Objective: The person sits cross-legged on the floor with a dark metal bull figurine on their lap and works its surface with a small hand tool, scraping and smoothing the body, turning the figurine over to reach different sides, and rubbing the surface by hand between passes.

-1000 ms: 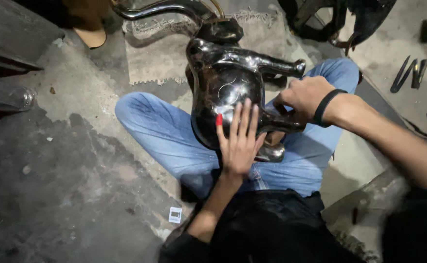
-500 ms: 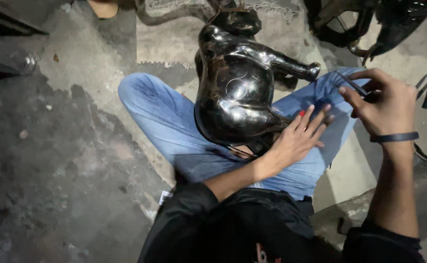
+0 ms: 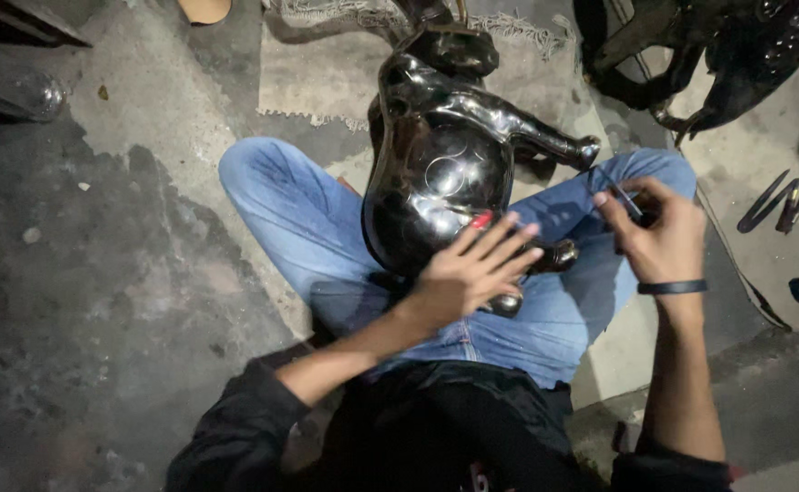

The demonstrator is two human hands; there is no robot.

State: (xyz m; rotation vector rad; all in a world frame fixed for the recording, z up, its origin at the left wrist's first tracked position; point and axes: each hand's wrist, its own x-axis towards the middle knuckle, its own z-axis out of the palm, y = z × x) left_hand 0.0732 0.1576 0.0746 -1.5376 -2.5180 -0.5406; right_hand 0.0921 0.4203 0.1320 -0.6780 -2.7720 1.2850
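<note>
A shiny black metal animal figure (image 3: pixel 440 169) lies across my lap, on my crossed legs in blue jeans (image 3: pixel 299 219). My left hand (image 3: pixel 472 269) rests flat on the figure's lower flank, fingers spread, with a small red object at the fingertips. Off to the right of the figure, above my right knee, my right hand (image 3: pixel 659 232) pinches a thin dark tool (image 3: pixel 625 199) between its fingers. A dark band circles that wrist.
I sit on a stained concrete floor (image 3: pixel 99 301) with a fringed mat (image 3: pixel 327 73) under the figure's head end. More dark metal pieces (image 3: pixel 718 55) stand at the top right. Flat dark tools (image 3: pixel 778 205) lie on the floor at the right.
My right hand has come off the figure's leg and moved to the right, now holding a thin tool. My left hand slid lower on the figure's flank.
</note>
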